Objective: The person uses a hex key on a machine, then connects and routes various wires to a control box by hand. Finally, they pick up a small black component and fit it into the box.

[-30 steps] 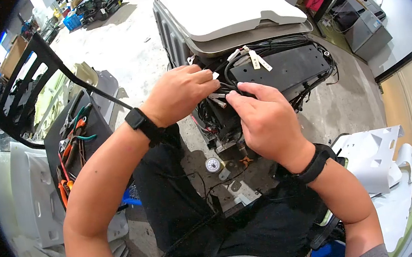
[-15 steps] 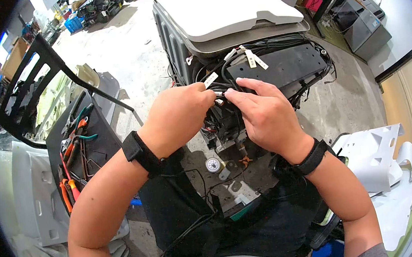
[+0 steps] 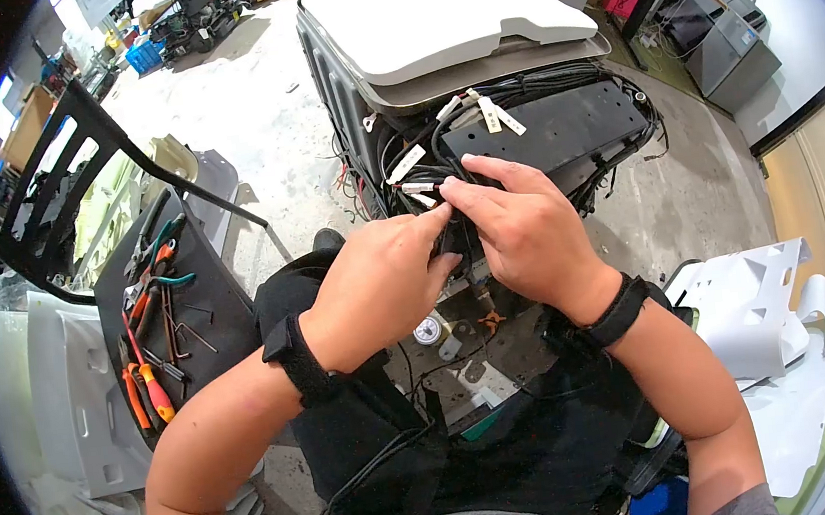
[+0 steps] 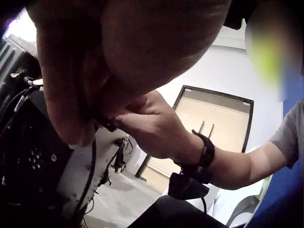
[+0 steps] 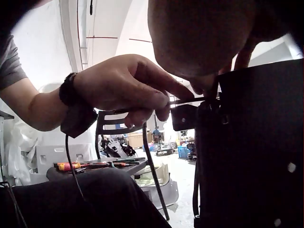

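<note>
My right hand (image 3: 535,229) pinches a black cable (image 3: 430,186) of the bundle at the machine's near end, its index finger stretched out above. My left hand (image 3: 379,276) is just nearer to me, index fingertip right at the right fingertips and thumb apart from it. From the right wrist view, a thin black cable (image 5: 183,100) runs from the left thumb and fingers to the right hand. White label tags (image 3: 408,162) stick out from the bundle beyond both hands. Fingers hide much of the held part.
A white-lidded machine (image 3: 457,11) with a black plate (image 3: 550,132) stands ahead. Pliers, screwdrivers and hex keys (image 3: 173,323) lie on a black chair seat (image 3: 224,333) at left. A round gauge (image 3: 427,331) sits below the hands. White panels (image 3: 750,307) lie at right.
My left hand has moved from beside the white tag toward me, letting that tag show fully. The right hand stays at the cable, and the head view has shifted slightly.
</note>
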Motion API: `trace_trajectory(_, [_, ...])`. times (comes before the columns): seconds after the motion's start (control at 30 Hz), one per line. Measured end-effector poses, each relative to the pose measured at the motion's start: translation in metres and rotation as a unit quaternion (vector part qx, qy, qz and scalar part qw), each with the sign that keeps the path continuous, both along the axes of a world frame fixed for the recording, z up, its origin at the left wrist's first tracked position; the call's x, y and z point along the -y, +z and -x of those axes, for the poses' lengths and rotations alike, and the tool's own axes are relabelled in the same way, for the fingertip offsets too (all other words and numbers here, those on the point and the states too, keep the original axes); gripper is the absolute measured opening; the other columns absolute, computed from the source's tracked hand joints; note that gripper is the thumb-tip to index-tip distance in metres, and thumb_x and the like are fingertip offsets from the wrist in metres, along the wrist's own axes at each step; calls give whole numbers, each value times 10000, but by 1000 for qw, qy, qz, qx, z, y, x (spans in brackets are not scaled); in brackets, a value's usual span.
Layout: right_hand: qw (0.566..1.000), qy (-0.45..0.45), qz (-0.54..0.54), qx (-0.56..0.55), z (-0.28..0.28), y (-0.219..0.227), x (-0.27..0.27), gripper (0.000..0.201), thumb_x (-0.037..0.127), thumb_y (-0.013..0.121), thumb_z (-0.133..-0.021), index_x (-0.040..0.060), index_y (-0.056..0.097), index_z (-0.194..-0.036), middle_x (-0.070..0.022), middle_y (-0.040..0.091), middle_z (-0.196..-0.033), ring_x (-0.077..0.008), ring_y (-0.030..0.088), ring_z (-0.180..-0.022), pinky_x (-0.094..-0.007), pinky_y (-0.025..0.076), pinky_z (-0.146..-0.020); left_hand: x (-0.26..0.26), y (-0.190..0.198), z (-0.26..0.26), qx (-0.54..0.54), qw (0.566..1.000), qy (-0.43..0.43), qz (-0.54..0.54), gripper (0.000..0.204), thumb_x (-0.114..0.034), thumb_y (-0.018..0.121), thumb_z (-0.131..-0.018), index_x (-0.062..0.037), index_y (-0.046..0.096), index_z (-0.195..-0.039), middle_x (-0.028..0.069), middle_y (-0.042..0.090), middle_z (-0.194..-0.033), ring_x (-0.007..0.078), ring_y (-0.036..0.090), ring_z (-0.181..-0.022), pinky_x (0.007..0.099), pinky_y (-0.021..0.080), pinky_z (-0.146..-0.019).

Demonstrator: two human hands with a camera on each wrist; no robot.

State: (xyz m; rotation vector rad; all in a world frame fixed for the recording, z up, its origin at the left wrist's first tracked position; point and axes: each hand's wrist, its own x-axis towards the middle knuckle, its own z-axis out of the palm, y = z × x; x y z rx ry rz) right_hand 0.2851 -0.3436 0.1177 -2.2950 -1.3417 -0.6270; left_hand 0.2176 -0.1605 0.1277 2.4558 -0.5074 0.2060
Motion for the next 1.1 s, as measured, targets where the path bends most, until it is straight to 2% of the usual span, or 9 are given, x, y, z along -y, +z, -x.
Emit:
trace_trajectory(0.07, [1000, 3, -1, 4, 0, -1, 1, 327, 77, 561, -782, -1, 654, -1085, -108, 686, -1088, -284, 594, -1121, -388, 451, -979, 2, 0, 1, -37, 998, 30, 35, 399, -96, 705, -806, 33, 577, -1162, 181, 673, -814, 317, 668, -712, 379, 514, -654])
trace_trajectory(0.2, [1000, 1, -5, 1, 0, -1, 2, 328, 75, 562, -783, -2, 651, -1088, -108, 686, -1088, -283, 596, -1118, -389, 453, -977, 2, 1, 3, -85, 988, 61, 109, 362, -103, 703, -807, 13, 548, -1112, 171, 667, -767, 350, 657, -730, 417, 506, -664])
trace_trajectory(0.37, [1000, 4, -13, -4, 1, -1, 1, 318, 72, 568, -783, 3, 652, -1081, -107, 684, -1088, -285, 590, -1126, -391, 451, -979, 0, -3, 1, -217, 943, 109, 226, 367, -92, 726, -813, 10, 541, -1113, 141, 683, -746, 220, 668, -646, 325, 506, -606])
trace_trajectory(0.6, [995, -5, -100, -18, 4, 10, 8, 262, 60, 638, -791, 15, 658, -1048, -118, 685, -1055, -288, 604, -1090, -388, 476, -924, -7, 4, 7, -235, 937, 100, 237, 378, -69, 719, -829, 13, 541, -1152, 105, 683, -751, 133, 652, -662, 278, 499, -603])
trace_trajectory(0.73, [972, -53, -190, -125, 7, 24, 11, 162, 124, 654, -863, 5, 680, -970, -129, 696, -900, -256, 653, -778, -364, 509, -689, -12, 8, 6, -220, 916, 91, 322, 362, -40, 704, -846, 6, 603, -1191, 68, 700, -818, 98, 647, -727, 236, 503, -640])
trace_trajectory(0.8, [863, -40, -283, -416, 7, 30, 6, 240, 220, 639, -921, -14, 683, -948, -89, 685, -766, -149, 601, -619, -305, 483, -583, -8, 7, 2, -150, 930, 108, 318, 266, -57, 725, -832, 16, 668, -1081, 73, 708, -832, 96, 643, -726, 240, 506, -647])
trace_trajectory(0.83, [841, -37, -269, -468, 7, 37, 5, 333, 304, 620, -947, -23, 684, -938, -47, 662, -697, -68, 545, -566, -246, 438, -523, -6, 8, -1, -148, 930, 108, 318, 266, -57, 725, -832, 16, 668, -1081, 73, 708, -832, 96, 643, -726, 240, 506, -647])
trace_trajectory(0.93, [806, -26, -275, -524, 7, 51, 0, 332, 314, 631, -936, -8, 695, -889, -33, 658, -690, -60, 535, -555, -224, 421, -513, 1, 11, -10, -104, 953, 97, 269, 190, -99, 741, -822, 6, 706, -977, 79, 707, -802, 96, 635, -710, 250, 502, -645])
trace_trajectory(1.1, [841, -40, -266, -469, -8, 59, -9, 336, 291, 640, -910, -18, 686, -788, -47, 630, -613, -77, 537, -525, -250, 421, -495, 1, 18, -39, -90, 972, 76, 204, 172, -143, 733, -831, -7, 723, -936, 72, 703, -765, 94, 618, -685, 257, 499, -656])
